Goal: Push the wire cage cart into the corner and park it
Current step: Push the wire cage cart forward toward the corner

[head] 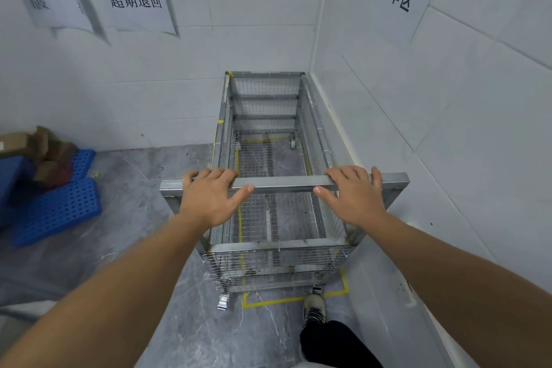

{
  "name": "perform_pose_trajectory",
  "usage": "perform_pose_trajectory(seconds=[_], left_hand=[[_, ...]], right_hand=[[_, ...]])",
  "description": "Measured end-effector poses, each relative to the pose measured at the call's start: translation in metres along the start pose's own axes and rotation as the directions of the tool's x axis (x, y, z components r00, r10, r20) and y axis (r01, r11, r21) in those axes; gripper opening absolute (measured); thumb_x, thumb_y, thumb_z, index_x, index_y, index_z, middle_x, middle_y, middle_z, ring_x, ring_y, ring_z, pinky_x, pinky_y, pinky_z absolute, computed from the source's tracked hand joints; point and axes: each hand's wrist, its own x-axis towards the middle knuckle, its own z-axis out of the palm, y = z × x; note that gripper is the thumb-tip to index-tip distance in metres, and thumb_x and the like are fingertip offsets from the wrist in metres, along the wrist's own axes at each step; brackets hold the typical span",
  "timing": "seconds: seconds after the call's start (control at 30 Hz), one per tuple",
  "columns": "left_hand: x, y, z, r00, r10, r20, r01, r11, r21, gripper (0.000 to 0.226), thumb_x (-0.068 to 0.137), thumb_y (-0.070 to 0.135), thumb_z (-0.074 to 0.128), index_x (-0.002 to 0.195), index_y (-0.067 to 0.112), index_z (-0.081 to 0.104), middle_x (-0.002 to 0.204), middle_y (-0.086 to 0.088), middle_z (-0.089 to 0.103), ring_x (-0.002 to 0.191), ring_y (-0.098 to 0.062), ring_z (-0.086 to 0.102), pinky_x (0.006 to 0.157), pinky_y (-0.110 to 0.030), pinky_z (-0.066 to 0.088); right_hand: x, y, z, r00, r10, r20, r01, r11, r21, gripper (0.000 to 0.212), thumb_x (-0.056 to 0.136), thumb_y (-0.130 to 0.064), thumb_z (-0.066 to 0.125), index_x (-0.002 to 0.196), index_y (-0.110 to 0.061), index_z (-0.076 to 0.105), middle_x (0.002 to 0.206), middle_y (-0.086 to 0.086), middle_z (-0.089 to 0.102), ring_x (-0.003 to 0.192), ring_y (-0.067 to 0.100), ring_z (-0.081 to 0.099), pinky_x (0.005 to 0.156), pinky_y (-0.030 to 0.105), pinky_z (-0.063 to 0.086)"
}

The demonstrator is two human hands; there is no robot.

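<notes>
The wire cage cart, an empty grey metal frame with mesh sides, stands lengthwise in the room corner, its far end against the back wall and its right side along the right wall. My left hand lies over the left part of its near top bar, fingers curled on the bar. Over the right part rests my right hand, thumb under the bar. A shoe presses at the cart's near right caster.
Yellow floor tape marks a bay under the cart. Blue perforated plastic pallets and brown cardboard boxes lie at the left. White tiled walls carry paper signs. Grey marble floor lies open at the left front.
</notes>
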Motion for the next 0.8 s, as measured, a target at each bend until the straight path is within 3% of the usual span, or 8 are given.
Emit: perform_pose_trajectory(seconds=[0.2, 0.43, 0.67, 0.8], left_hand=[[-0.001, -0.002, -0.001, 1.000, 0.019, 0.012, -0.020, 0.999, 0.051, 0.072, 0.084, 0.081, 0.009, 0.109, 0.029, 0.053, 0.106, 0.006, 0.061, 0.104, -0.021, 0.053, 0.092, -0.043, 0.028], [0.000, 0.000, 0.001, 1.000, 0.009, 0.001, -0.009, 0.995, 0.100, 0.060, 0.086, 0.080, 0.012, 0.096, 0.030, 0.044, 0.100, 0.006, 0.057, 0.098, -0.020, 0.052, 0.089, -0.042, 0.031], [0.003, -0.001, -0.001, 0.999, 0.031, 0.007, -0.031, 0.995, 0.090, 0.060, 0.083, 0.081, 0.011, 0.091, 0.029, 0.041, 0.093, 0.006, 0.051, 0.093, -0.019, 0.050, 0.087, -0.042, 0.029], [0.003, -0.001, -0.005, 0.997, 0.027, 0.067, -0.032, 0.996, 0.083, 0.061, 0.083, 0.080, 0.013, 0.093, 0.027, 0.041, 0.099, 0.001, 0.056, 0.099, -0.024, 0.052, 0.091, -0.045, 0.029]], right_hand=[[-0.001, 0.000, 0.002, 1.000, 0.005, -0.011, -0.005, 0.999, -0.034, 0.070, 0.087, -0.076, 0.018, 0.133, -0.034, 0.049, 0.134, -0.007, 0.054, 0.129, 0.024, 0.042, 0.115, 0.055, 0.008], [0.002, 0.006, 0.013, 0.993, -0.015, -0.113, 0.013, 1.000, -0.023, 0.083, 0.082, -0.083, 0.003, 0.118, -0.033, 0.058, 0.114, -0.007, 0.062, 0.113, 0.026, 0.052, 0.110, 0.056, 0.017], [0.002, 0.006, 0.017, 0.987, -0.034, -0.160, 0.028, 0.999, -0.038, 0.070, 0.086, -0.079, 0.017, 0.118, -0.032, 0.058, 0.114, -0.005, 0.061, 0.112, 0.027, 0.052, 0.110, 0.055, 0.016], [0.002, 0.005, 0.011, 0.997, -0.013, -0.072, 0.011, 0.999, -0.030, 0.065, 0.088, -0.077, 0.022, 0.126, -0.034, 0.053, 0.125, -0.006, 0.057, 0.122, 0.026, 0.045, 0.112, 0.054, 0.010]])
